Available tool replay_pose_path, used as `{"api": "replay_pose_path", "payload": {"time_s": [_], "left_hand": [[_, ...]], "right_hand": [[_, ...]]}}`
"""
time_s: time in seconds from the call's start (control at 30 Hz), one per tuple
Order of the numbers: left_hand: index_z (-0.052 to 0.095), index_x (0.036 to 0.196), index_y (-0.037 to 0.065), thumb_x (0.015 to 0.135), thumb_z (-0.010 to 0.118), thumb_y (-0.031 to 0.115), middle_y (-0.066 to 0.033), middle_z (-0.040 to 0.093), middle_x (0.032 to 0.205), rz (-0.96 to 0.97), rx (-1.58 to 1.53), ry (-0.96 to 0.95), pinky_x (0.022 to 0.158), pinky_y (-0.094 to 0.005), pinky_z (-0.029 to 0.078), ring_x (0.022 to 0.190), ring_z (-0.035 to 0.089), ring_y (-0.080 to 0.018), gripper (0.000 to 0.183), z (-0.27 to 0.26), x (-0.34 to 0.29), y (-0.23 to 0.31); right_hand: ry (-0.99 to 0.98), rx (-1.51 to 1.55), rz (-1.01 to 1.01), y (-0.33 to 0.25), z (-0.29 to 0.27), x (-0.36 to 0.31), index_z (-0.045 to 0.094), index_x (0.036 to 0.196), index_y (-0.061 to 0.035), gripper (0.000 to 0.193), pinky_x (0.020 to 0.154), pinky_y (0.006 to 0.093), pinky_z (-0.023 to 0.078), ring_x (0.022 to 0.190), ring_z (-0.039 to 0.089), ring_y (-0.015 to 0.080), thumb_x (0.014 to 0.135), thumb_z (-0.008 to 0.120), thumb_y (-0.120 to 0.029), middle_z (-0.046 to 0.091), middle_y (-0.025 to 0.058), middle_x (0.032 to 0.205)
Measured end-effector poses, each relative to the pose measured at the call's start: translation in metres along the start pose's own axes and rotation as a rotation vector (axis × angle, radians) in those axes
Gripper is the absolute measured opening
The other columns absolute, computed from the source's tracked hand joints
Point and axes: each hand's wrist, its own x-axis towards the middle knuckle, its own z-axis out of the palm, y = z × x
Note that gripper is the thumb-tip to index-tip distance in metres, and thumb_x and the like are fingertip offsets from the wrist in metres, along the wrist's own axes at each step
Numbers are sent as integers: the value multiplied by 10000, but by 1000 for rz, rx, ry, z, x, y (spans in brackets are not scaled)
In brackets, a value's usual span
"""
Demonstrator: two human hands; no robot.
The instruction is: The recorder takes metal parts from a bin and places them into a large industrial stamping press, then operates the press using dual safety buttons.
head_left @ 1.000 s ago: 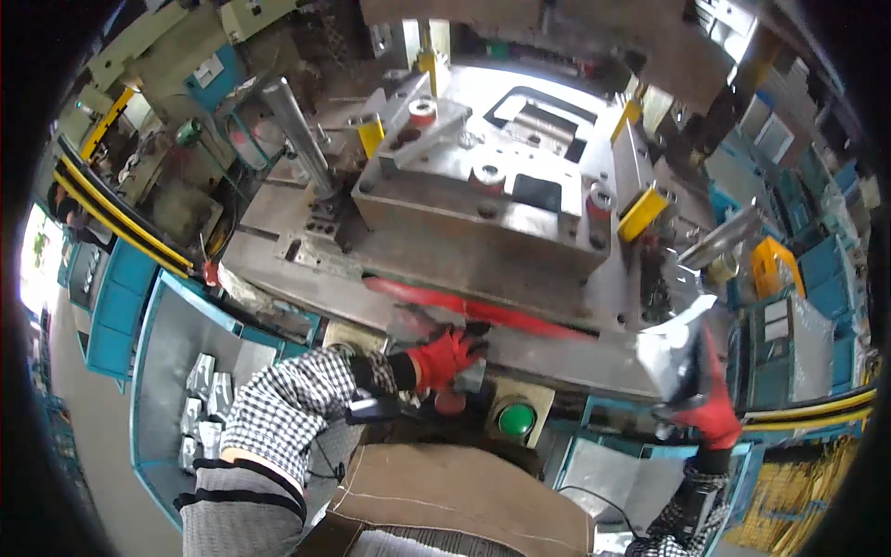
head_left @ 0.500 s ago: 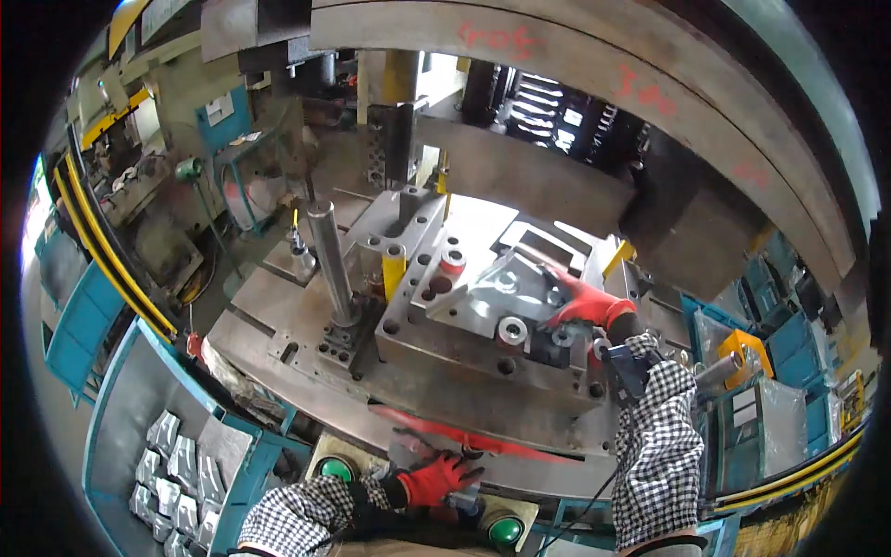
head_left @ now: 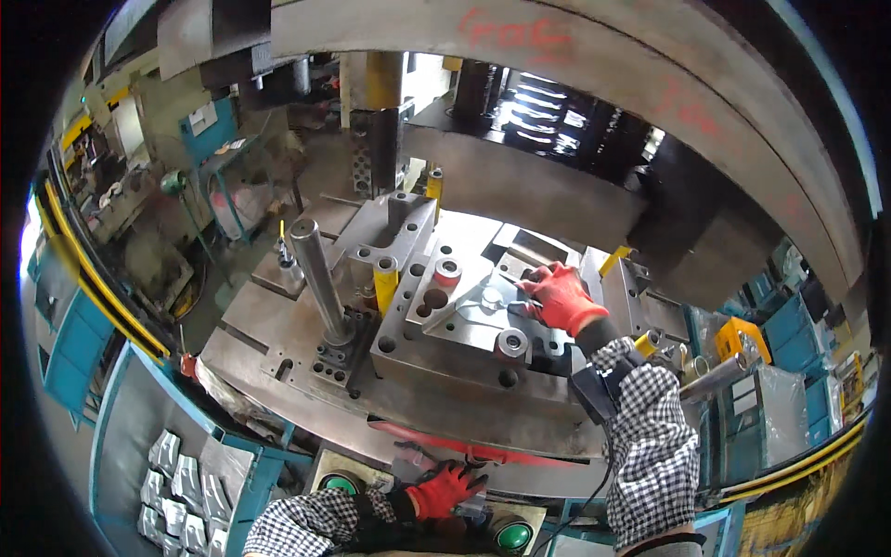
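Observation:
Both my hands wear red gloves. My right hand (head_left: 562,299) reaches over the steel die block (head_left: 473,367), fingers apart, at the right end of a flat, shiny sheet-metal piece (head_left: 473,311). That piece lies on the die between round guide bushings (head_left: 510,343). Whether the fingertips touch it I cannot tell. My left hand (head_left: 447,490) rests at the front edge, fingers spread, holding nothing visible. It lies between two green push buttons (head_left: 512,536), beside a red strip (head_left: 483,450) on the press bed.
A steel guide post (head_left: 320,278) rises left of the die, with a yellow post (head_left: 385,286) beside it. The heavy upper press beam (head_left: 594,46) hangs above. Several formed metal parts (head_left: 176,492) lie in a blue-framed bin at lower left. An orange box (head_left: 742,341) stands at right.
My right hand has moved left and slightly up over the die. The sheet-metal piece now lies lower and flatter between the bushings. My left hand stays in about the same place.

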Motion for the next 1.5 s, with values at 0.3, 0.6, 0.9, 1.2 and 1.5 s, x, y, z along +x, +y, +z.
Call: {"api": "replay_pose_path", "payload": {"time_s": [0.3,0.6,0.9,1.2,1.5], "left_hand": [[387,1645,69,734,867,454,-234,429,1631,91,-163,245,1243,-619,335,1455,462,-452,1099,-53,-7,8],[462,1609,28,767,890,267,-211,531,1585,-835,-341,944,1253,-502,356,1473,481,-415,974,12,-236,-59],[678,1366,83,935,804,96,-81,748,1003,-1268,-1548,798,557,-359,552,781,701,-197,450,178,-289,-70],[621,1395,2,842,870,46,-121,739,1174,-1276,-1296,924,760,-410,620,940,727,-253,608,176,-279,-65],[677,1324,52,851,897,93,-50,751,1142,-1257,-1413,1013,810,-386,597,937,709,-207,524,160,-269,-46]], "right_hand": [[336,151,320,-34,-15,-43,726,1351,-227,519,885,488,571,1054,718,348,933,749,-533,736,123,1180],[-170,1230,300,-112,-45,-389,703,1327,-109,591,977,467,540,1110,696,372,873,834,-463,737,165,1205],[-386,825,775,-298,171,-546,636,1445,-105,872,1098,507,509,1256,666,430,816,815,-683,719,206,1346],[-274,764,923,-310,167,-525,707,1286,-61,1066,854,542,602,1050,744,426,663,737,-926,750,247,1121],[-393,796,851,-299,162,-520,651,1302,-15,1087,874,535,588,1063,721,433,675,768,-895,729,247,1161]]}}
